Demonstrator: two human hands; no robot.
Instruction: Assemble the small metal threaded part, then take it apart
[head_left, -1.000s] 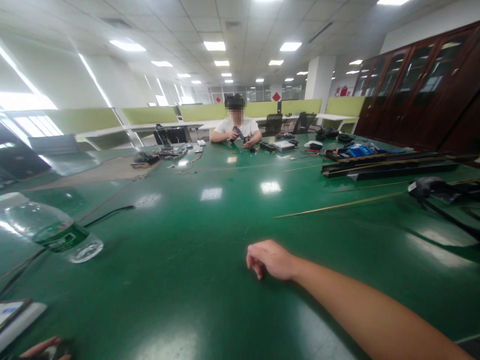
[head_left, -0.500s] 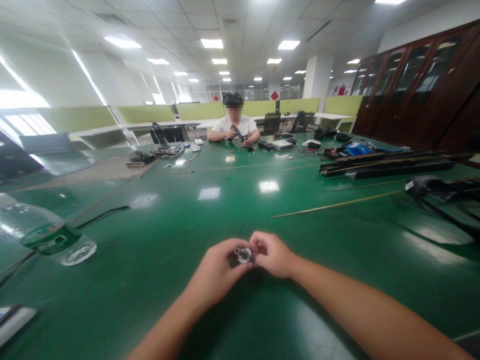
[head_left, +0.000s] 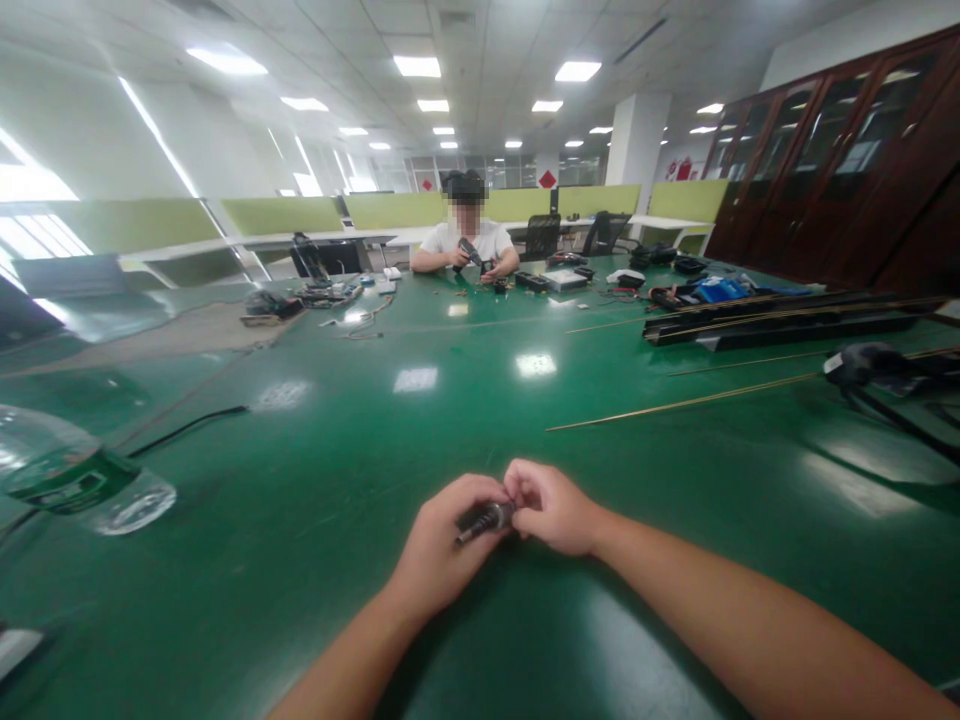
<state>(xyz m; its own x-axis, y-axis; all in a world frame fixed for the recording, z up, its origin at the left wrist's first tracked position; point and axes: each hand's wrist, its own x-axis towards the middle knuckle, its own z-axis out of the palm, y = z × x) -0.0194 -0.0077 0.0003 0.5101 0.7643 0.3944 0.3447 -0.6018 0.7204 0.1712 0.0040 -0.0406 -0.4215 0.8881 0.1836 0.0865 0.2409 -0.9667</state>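
Between my two hands is a small shiny metal piece with a dark, ridged, narrowing end; its exact kind cannot be made out. My left hand curves around it, thumb below and fingers above, with the narrow end pointing down and left out of the grip. At the wider end, my right hand pinches with thumb and curled fingers, which cover that end. Both hands are just above the green tabletop.
A clear water bottle lies at the left. Thin brass-coloured rods and black channels are on the right, near a black strapped item. Across the table sits a person holding a dark tool.
The metal piece has tilted: its narrow end, which faced me, now points down-left and shows its ridged side. My hands stay close together. The view has shifted slightly.
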